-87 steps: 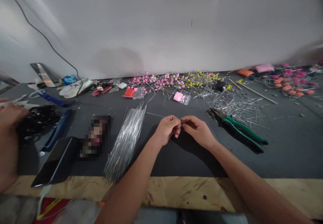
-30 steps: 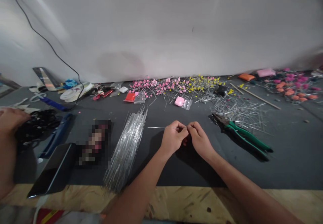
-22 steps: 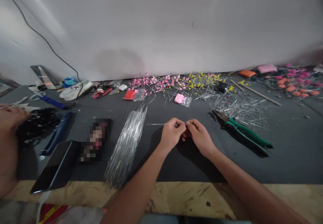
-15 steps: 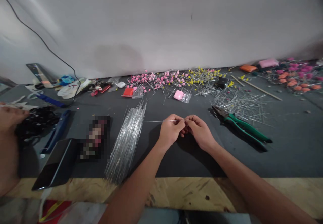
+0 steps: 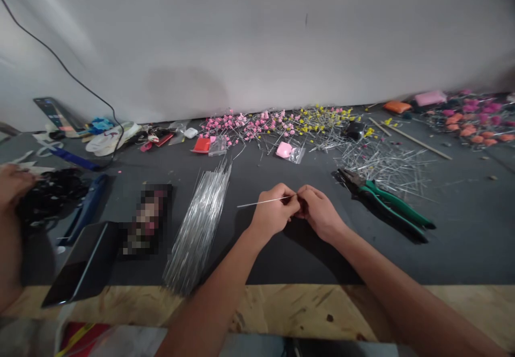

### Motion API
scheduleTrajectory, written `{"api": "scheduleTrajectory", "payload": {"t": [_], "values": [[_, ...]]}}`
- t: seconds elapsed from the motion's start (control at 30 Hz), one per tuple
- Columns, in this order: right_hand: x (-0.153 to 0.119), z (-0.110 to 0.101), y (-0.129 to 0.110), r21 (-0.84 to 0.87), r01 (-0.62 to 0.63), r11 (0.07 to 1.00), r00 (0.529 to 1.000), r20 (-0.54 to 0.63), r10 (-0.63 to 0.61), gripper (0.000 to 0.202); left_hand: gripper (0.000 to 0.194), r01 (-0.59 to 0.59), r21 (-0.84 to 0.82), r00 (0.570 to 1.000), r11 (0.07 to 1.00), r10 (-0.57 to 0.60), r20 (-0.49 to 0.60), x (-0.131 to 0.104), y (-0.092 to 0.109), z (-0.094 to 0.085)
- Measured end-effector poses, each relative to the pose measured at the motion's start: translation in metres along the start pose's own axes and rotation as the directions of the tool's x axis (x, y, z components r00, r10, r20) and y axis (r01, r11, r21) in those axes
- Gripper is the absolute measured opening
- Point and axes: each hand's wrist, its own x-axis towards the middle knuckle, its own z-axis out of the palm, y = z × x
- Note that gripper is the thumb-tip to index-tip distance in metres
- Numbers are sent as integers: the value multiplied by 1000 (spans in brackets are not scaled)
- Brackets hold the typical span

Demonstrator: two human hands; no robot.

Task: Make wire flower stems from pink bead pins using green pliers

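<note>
My left hand [image 5: 276,208] pinches a thin silvery wire [image 5: 257,203], whose free end sticks out to the left. Against its fingertips, my right hand [image 5: 319,212] is closed at the wire's other end; what lies between the fingers there is hidden. Left of my hands lies a bundle of straight silvery wires [image 5: 199,225]. Green-handled pliers [image 5: 386,204] rest to the right, beside a loose heap of wires [image 5: 382,164]. Beyond my hands is a small packet with a pink lump [image 5: 284,150].
Wires with pink tips [image 5: 249,125] and yellow tips [image 5: 325,118] lie along the wall. Orange and magenta-tipped ones [image 5: 469,123] are at far right, near a wooden stick [image 5: 422,141]. At left are a phone [image 5: 78,266], a blue tool [image 5: 88,206] and another person's hand [image 5: 14,185].
The wire's free end has swung down toward me and now slants, where it was nearly level. Both hands stay together in about the same place. The view has shifted slightly.
</note>
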Motion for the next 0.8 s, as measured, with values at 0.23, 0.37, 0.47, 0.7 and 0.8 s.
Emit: {"api": "scheduleTrajectory", "payload": {"t": [0.23,0.37,0.47,0.7,0.8], "values": [[-1,1,-2,-124,139,982,989,62,-132,13,7,153,-352,987,923,-163,0,5,4,1],[-2,-1,-1,-290,311,905,950,80,-301,16,6,201,-554,973,808,-231,16,9,3,0],[-2,-3,-2,-307,317,898,948,91,-304,15,8,214,-586,972,781,-229,51,10,2,-1],[4,-9,-4,-121,225,967,969,135,-209,12,15,185,-488,982,853,-170,77,7,4,-1],[4,-9,-3,-97,191,977,973,149,-175,13,15,176,-474,984,863,-158,77,7,4,0]]}}
